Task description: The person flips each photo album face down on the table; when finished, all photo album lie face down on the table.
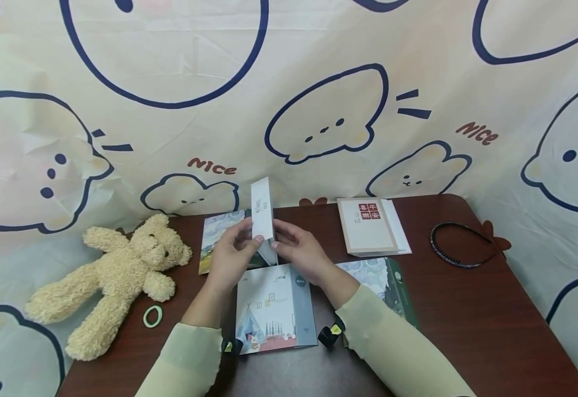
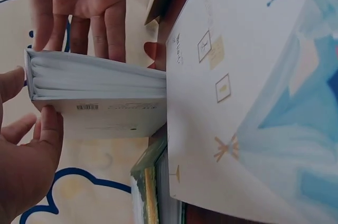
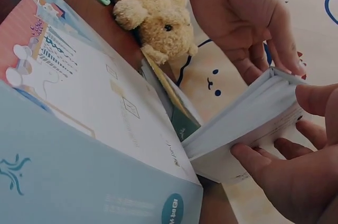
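A white book (image 1: pixel 262 209) stands upright on its edge between both hands, its narrow side facing me. My left hand (image 1: pixel 231 251) grips it from the left, thumb near the edge and fingers against the cover. From the other side my right hand (image 1: pixel 303 251) holds it with thumb and fingertips. Loose page edges of the white book (image 2: pixel 100 78) show in the left wrist view, with a barcode on one cover. Directly in front lies a white-and-blue illustrated book (image 1: pixel 271 309), its picture of a tent facing up.
Behind the left hand lies a landscape-covered book (image 1: pixel 214 234); a green-edged book (image 1: pixel 375 281) lies partly under the right forearm. A cream book (image 1: pixel 370 226) lies at the back right, near a dark headband (image 1: pixel 454 264). A teddy bear (image 1: pixel 120 270) and green ring (image 1: pixel 152 316) are left.
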